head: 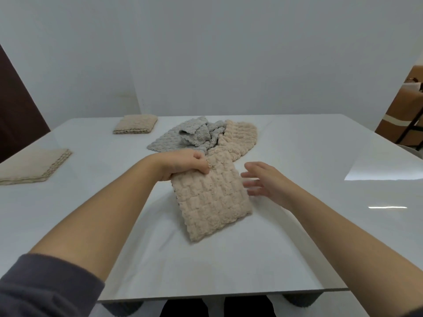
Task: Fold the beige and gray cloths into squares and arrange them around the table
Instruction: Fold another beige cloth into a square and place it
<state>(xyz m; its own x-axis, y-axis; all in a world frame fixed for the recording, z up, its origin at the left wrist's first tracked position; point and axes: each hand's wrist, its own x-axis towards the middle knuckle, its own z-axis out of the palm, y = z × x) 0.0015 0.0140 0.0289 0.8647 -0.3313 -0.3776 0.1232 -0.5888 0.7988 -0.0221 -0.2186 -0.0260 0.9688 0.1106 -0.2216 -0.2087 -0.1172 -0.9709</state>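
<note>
Pinching the far left corner of a folded beige cloth (211, 197) at the middle of the white table (297, 225), the left hand (183, 164) has its fingers curled on the fabric. The right hand (263, 181) hovers just beside the cloth's right edge, fingers spread and empty. Behind lie a rumpled gray cloth (185, 136) touching a loose beige cloth (240, 136), with two folded beige squares (136, 124) (34, 165) at the left.

The left hand (183, 164) pinches the far corner of a folded beige cloth (210, 197) lying on the white table (320, 156). The right hand (263, 181) hovers just beside its right edge, fingers spread. Behind lies a crumpled gray cloth (185, 136) touching an unfolded beige cloth (240, 136); two folded beige squares (136, 124) (34, 165) sit at left.
</note>
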